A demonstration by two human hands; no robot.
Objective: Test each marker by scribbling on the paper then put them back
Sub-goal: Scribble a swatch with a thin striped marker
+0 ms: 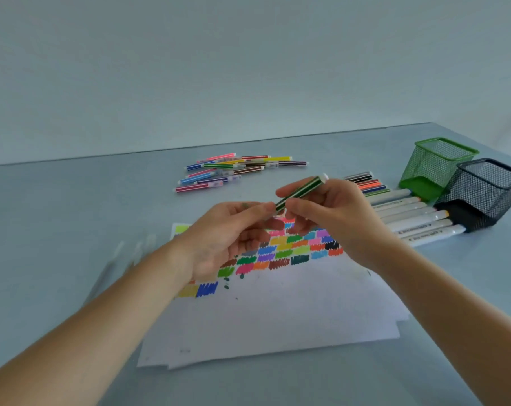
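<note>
Desk point(72, 200) first: we're hovering over the scribbled paper point(277, 312), right hand point(333, 212) pinching the green marker point(302, 190), left hand point(225, 238) pinching its lower end. Fumbling the cap here probably means inked fingers.

Desk or craft workspace, plain grey table point(72, 200), mesh pen holders point(435, 165), bare wall point(219, 68)

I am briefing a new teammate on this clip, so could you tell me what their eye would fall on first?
The white paper sheet at the centre of the table, covered in rows of bright scribble patches, stands out first. Above it, the left hand and right hand hold a green striped marker between them. At far right stand a green mesh pen cup and a black mesh pen cup.
</note>
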